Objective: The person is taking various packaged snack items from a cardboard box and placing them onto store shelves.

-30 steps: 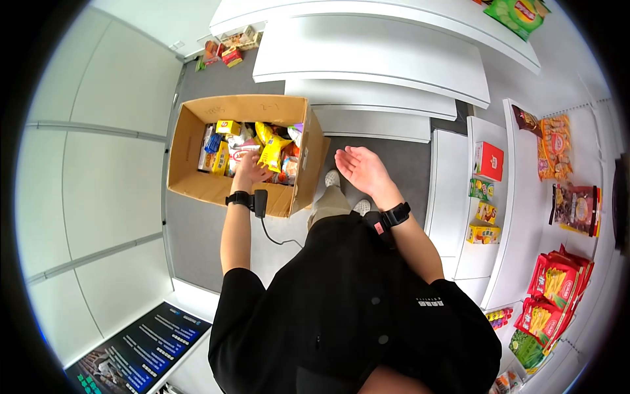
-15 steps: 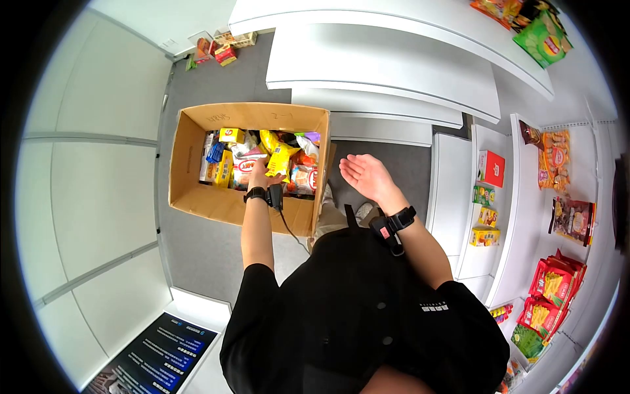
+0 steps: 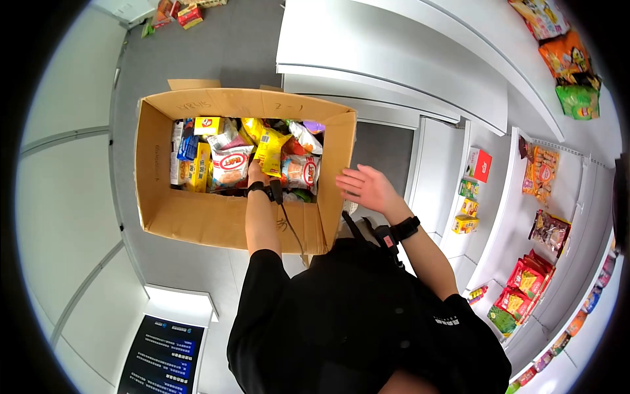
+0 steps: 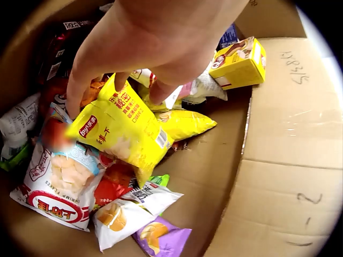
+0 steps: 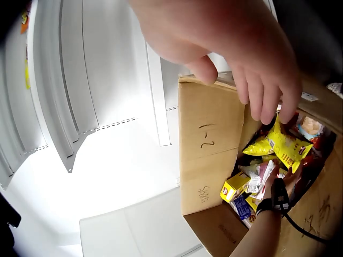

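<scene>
The left hand (image 3: 257,173) reaches down into a cardboard box (image 3: 230,228), beside a yellow snack bag (image 3: 270,152). In the left wrist view its fingers are spread at the upper edge of the yellow bag (image 4: 126,126); whether they touch it cannot be told. A white and red bag (image 3: 231,167) lies on the hand's other side. The right hand (image 3: 373,189) hangs empty by the box's right edge, fingers extended; in the right wrist view this hand (image 5: 241,59) is above the box rim.
Yellow boxes (image 3: 198,167), a blue pack (image 3: 188,146) and a purple bag (image 3: 314,127) lie in the box. White shelves (image 3: 394,46) stand beyond it. Packaged snacks (image 3: 527,276) fill shelves at the right. Several packages (image 3: 189,16) rest on the floor at upper left.
The head view has shifted and the box appears larger. The left hand has moved deeper among the packs, its fingers now partly hidden by the yellow bag. The right hand is closer to the box edge.
</scene>
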A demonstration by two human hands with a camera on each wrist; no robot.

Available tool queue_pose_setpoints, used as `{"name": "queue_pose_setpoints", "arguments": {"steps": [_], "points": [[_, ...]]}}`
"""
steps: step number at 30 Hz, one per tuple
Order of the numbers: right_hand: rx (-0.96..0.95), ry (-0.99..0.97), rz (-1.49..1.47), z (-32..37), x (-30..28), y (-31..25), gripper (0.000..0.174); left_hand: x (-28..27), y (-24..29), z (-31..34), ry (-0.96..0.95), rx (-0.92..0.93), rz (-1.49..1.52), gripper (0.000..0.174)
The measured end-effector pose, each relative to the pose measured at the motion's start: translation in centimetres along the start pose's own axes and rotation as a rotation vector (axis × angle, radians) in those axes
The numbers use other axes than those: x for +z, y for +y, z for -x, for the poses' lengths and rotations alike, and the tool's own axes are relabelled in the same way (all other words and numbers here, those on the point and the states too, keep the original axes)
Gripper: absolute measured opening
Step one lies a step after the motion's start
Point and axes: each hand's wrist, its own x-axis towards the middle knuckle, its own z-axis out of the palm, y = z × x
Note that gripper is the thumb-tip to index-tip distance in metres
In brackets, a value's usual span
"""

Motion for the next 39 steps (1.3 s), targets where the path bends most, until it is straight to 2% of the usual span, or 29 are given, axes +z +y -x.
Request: {"name": "queue_pose_setpoints", "arguments": {"steps": [2,4,6,7,8,10,11,13,15,17,20,21,25,27,29,32,33,36,37,38,39], "points": [[-0.01,0.01,0.007,0.1,0.2,-0.1,0.059,0.0,3.3,0.0,0.024,-0.396,0.61,0.049],[0.004,0.034,-0.021,-0.2,0.3,-0.1,0.06,1.1,1.6,-2.0,0.051,-0.566,0.879,0.049],[0.001,0.051,-0.044,-0.2,0.1,-0.3,0.061,1.2,0.0,-4.0,0.037,-0.72,1.009,0.043],[-0.008,0.055,-0.053,-0.2,0.2,-0.2,0.061,0.9,-0.9,-4.5,-0.009,-0.733,0.966,0.039],[-0.016,0.058,-0.067,-0.1,0.2,0.1,0.062,1.1,-1.7,-4.6,-0.038,-0.698,1.046,0.038],[-0.033,0.058,-0.071,-0.1,0.2,0.3,0.063,1.0,-1.0,-4.1,0.044,-0.742,0.991,0.038],[-0.045,0.052,-0.073,-0.1,0.3,0.3,0.064,1.0,-1.9,-4.3,0.019,-0.688,0.972,0.036],[-0.05,0.056,-0.068,-0.2,0.1,0.5,0.065,1.7,-7.0,-6.6,-0.034,-0.568,0.935,0.031],[-0.059,0.05,-0.058,-0.2,0.0,0.6,0.065,2.0,-7.4,-6.3,0.016,-0.365,0.57,0.024],[-0.069,0.04,-0.043,-0.2,-0.1,0.8,0.064,0.7,-1.1,-4.9,0.069,-0.711,0.801,0.016],[-0.093,0.025,-0.015,0.2,0.0,1.1,0.063,0.4,-1.3,-6.7,0.018,-0.635,0.865,0.024],[-0.103,0.007,-0.006,0.4,0.1,1.2,0.062,0.1,0.2,-6.2,-0.018,-0.524,0.89,0.023],[-0.118,-0.105,-0.002,1.5,-0.1,1.6,0.058,-0.8,4.7,-5.9,-0.116,-0.343,1.028,0.019],[-0.136,-0.159,0.001,2.1,-0.6,1.6,0.056,-1.3,7.1,-4.5,-0.16,-0.315,1.007,0.015],[-0.174,-0.198,0.025,2.6,-1.5,1.8,0.054,-2.0,11.9,-0.5,-0.155,-0.287,0.986,0.013],[-0.329,-0.193,0.217,4.2,-2.1,2.1,0.056,-2.7,16.9,6.3,-0.117,-0.215,0.999,0.014],[-0.358,-0.177,0.254,5.1,-1.8,2.1,0.061,-2.8,18.0,8.6,-0.136,-0.176,1.009,0.014],[-0.697,-0.154,0.645,6.4,-2.0,3.0,0.072,-2.6,21.8,16.9,-0.128,-0.037,1.008,0.013],[-0.766,-0.072,0.9,7.9,-1.9,3.0,0.083,-2.4,22.9,19.3,-0.154,-0.007,0.998,0.013],[-1.085,-0.053,1.139,7.6,-2.8,3.4,0.088,-2.1,23.9,21.8,-0.186,0.004,0.921,0.011],[-1.209,0.006,1.249,9.1,-2.8,3.6,0.09,-1.5,24.9,24.1,-0.211,0.036,0.922,0.012]]}}
